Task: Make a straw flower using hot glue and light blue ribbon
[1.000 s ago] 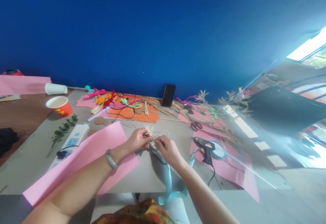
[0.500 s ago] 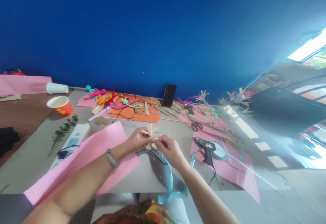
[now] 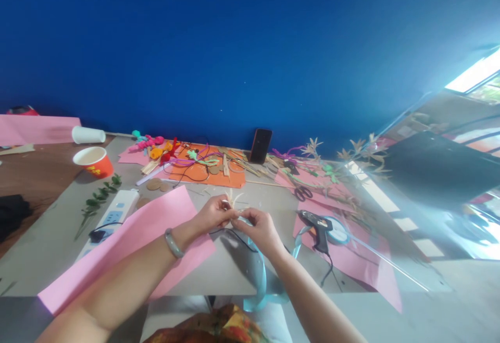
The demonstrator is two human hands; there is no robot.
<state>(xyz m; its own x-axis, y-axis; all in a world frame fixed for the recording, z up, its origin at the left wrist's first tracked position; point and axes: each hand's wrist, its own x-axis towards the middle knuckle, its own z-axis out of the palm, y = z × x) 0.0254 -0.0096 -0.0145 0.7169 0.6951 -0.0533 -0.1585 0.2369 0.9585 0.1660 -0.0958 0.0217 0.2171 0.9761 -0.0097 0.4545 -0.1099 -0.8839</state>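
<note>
My left hand (image 3: 211,215) and my right hand (image 3: 258,228) meet over the middle of the grey table, fingers pinched together on a small straw-coloured dried flower piece (image 3: 233,200). Its pale spiky tips stick up between the two hands. A light blue ribbon (image 3: 261,275) trails from under my right hand toward the near table edge. My left forearm, with a grey-green bangle (image 3: 172,243) at the wrist, lies over a pink paper sheet (image 3: 128,239).
A black glue gun (image 3: 318,226) lies on pink paper at the right, scissors (image 3: 301,193) beyond it. A white power strip (image 3: 113,212), green sprig (image 3: 96,202) and red paper cup (image 3: 94,161) stand left. Orange paper (image 3: 207,171) with craft bits and a phone (image 3: 260,145) line the blue wall.
My right hand has shifted slightly left and closer to my left hand, re-gripping the straw piece. The view has drifted a little; nothing else moved.
</note>
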